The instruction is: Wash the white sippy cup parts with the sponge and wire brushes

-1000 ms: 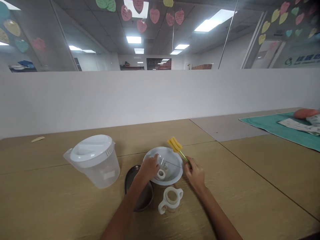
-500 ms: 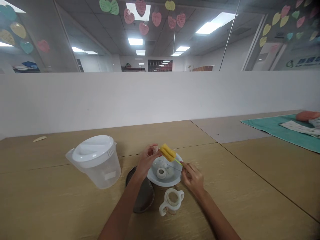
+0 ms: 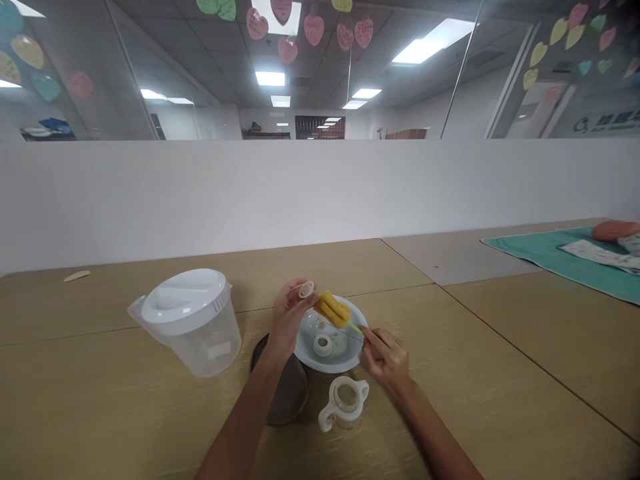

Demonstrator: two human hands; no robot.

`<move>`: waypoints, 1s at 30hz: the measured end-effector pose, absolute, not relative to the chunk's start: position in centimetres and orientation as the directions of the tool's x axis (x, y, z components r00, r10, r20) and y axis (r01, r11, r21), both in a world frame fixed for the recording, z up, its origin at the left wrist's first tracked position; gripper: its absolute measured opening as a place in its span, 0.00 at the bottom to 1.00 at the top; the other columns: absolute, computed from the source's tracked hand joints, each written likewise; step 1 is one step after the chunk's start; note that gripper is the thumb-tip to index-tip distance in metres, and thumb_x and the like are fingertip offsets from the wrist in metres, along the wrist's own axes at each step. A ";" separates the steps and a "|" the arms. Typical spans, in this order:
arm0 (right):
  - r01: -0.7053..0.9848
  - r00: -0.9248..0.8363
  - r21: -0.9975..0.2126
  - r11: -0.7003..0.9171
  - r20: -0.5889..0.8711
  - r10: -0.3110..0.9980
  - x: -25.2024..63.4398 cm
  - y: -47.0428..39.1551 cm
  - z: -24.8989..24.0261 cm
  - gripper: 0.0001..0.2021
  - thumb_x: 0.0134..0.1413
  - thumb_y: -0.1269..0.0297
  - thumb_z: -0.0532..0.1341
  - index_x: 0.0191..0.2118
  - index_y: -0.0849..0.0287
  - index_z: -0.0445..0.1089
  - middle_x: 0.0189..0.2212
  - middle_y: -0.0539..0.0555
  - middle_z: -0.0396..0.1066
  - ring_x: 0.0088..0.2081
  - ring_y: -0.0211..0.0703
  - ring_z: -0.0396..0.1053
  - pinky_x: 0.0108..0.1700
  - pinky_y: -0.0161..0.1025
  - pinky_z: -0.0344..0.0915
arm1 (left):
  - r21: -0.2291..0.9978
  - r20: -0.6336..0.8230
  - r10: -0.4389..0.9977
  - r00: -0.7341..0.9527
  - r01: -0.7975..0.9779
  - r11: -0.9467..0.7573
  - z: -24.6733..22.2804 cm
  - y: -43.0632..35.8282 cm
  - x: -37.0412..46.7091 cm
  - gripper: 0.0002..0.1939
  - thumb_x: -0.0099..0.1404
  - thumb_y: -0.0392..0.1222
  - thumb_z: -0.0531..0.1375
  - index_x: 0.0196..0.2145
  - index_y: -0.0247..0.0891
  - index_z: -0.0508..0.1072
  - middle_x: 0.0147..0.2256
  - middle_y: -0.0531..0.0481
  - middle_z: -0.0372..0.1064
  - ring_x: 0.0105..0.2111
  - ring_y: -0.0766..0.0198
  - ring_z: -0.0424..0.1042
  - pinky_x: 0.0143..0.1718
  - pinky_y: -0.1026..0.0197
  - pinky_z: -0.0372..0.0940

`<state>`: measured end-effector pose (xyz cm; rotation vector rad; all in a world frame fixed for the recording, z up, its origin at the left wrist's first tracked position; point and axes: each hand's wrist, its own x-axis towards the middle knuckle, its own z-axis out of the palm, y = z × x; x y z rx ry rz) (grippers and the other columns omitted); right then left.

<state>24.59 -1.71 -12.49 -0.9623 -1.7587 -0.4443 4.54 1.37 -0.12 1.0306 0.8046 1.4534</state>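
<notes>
Over the white bowl [image 3: 361, 312], my left hand [image 3: 288, 319] pinches a small, round, translucent bottle part [image 3: 306, 289], its open rim turned toward me. My right hand [image 3: 387, 359] grips the thin green handle of a yellow sponge bottle brush [image 3: 334, 309]. The brush head lies close to my left fingertips; whether it touches them I cannot tell. Inside the bowl sit a white ring [image 3: 323, 345] and some clear pieces, partly hidden. Nearer to me stands a clear bottle with a white two-handled holder [image 3: 345, 399].
A lidded translucent pitcher [image 3: 197, 327] stands on the left. Beneath my left forearm is a dark oval tray [image 3: 289, 395], partly covered. A teal cloth [image 3: 540, 252] with folded items lies far right. A small flat pale piece [image 3: 77, 276] rests far left, before the white wall [image 3: 300, 193].
My left hand has shifted slightly up and left and turned the round part so its open rim shows. The brush head has moved a little left and down.
</notes>
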 end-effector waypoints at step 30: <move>0.816 0.001 -0.263 0.515 0.891 0.454 24.8 -1.3 -13.0 0.18 0.56 0.73 0.52 0.52 0.58 0.66 0.31 0.54 0.71 0.31 0.38 0.68 0.34 0.35 0.65 | 0.887 0.221 0.951 -0.217 -0.360 -0.288 0.3 1.1 4.2 0.47 0.49 0.34 0.66 0.59 0.49 0.45 0.50 0.45 0.60 0.30 0.69 0.74 0.35 0.64 0.69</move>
